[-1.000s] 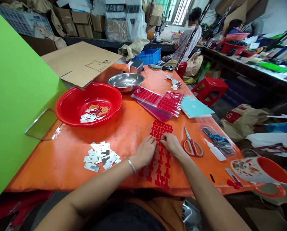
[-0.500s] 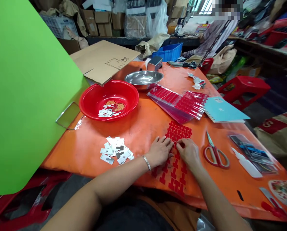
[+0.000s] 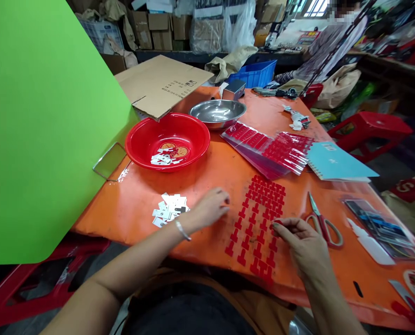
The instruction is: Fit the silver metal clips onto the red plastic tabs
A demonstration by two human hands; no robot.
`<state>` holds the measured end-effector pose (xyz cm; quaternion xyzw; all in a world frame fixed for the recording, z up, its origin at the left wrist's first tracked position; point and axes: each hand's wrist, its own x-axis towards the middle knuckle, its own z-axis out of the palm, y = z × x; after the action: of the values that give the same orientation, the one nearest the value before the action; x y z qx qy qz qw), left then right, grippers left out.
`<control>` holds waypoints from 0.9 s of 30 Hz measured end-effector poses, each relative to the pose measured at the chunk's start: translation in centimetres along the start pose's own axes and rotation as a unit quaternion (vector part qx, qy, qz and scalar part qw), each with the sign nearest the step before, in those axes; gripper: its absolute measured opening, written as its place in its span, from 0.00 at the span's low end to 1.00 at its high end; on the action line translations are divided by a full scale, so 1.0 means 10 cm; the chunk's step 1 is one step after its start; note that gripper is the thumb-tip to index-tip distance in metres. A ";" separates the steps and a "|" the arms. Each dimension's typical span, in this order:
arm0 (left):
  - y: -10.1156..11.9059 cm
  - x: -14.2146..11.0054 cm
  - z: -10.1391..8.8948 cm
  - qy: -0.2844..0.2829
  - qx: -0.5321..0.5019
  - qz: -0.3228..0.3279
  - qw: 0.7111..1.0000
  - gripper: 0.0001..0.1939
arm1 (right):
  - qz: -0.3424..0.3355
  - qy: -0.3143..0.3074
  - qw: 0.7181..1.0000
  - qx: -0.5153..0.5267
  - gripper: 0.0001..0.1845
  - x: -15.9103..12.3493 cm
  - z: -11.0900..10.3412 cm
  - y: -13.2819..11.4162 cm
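My right hand (image 3: 306,244) pinches a small red T-shaped sticker piece (image 3: 277,222) between thumb and forefinger, by the right edge of the red die-cut sheet (image 3: 259,190). The sheet lies on the orange tabletop, with rows of T shapes and gaps between them. My left hand (image 3: 209,208), a silver bangle at its wrist, hovers left of the sheet. Its fingers are loosely bent and apart, and nothing shows in them. Close beyond its wrist lies a loose pile of small white tags (image 3: 165,211), partly covered by the forearm.
A red basin (image 3: 134,151) holding more white tags stands behind the pile, near a steel bowl (image 3: 217,111). Red scissors (image 3: 327,232) lie right of my right hand. Red sheets in plastic (image 3: 284,149) and a blue notebook (image 3: 339,163) lie farther back. A green panel (image 3: 47,130) rises at left.
My left hand has left the red sheet and moved left toward the white tags. My right hand has lifted a red piece from the sheet and drawn back to the right.
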<state>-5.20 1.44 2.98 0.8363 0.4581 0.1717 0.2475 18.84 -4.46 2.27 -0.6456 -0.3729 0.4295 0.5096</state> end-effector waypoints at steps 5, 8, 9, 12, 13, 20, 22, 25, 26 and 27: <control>-0.75 -0.59 -0.70 -0.035 0.093 -0.119 0.988 0.08 | 0.040 -0.039 0.998 0.031 0.21 -0.23 0.16 0.07; -1.06 -0.78 -0.86 -0.048 0.130 -0.154 0.978 0.11 | 0.042 -0.063 0.997 0.025 0.20 -0.31 0.29 0.07; -1.12 -0.81 -0.88 -0.049 0.133 -0.162 0.977 0.11 | 0.041 -0.071 0.996 0.020 0.20 -0.33 0.33 0.07; -1.23 -0.83 -0.89 -0.063 0.114 -0.172 0.976 0.07 | 0.030 -0.087 0.996 0.001 0.19 -0.38 0.42 0.06; -1.25 -0.83 -0.90 -0.067 0.105 -0.171 0.977 0.06 | 0.026 -0.089 0.996 -0.003 0.19 -0.39 0.43 0.06; -1.28 -0.80 -0.94 -0.074 0.084 -0.166 0.980 0.10 | 0.024 -0.099 0.995 -0.002 0.20 -0.42 0.46 0.14; -1.28 -0.77 -0.97 -0.094 0.076 -0.157 0.980 0.06 | 0.028 -0.100 0.995 0.001 0.20 -0.44 0.46 0.15; -1.25 -0.76 -1.04 -0.110 0.044 -0.159 0.980 0.06 | 0.036 -0.094 0.995 0.008 0.20 -0.47 0.44 0.14; -1.23 -0.77 -1.07 -0.106 0.032 -0.162 0.981 0.07 | 0.039 -0.090 0.995 0.013 0.20 -0.48 0.42 0.13; -1.19 -0.78 -1.09 -0.096 0.024 -0.168 0.981 0.08 | 0.042 -0.085 0.995 0.019 0.20 -0.49 0.41 0.12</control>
<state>-22.94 3.05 4.62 0.7659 0.5702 0.0358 0.2950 13.34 -7.78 1.44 -0.6124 -0.3794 0.5102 0.4698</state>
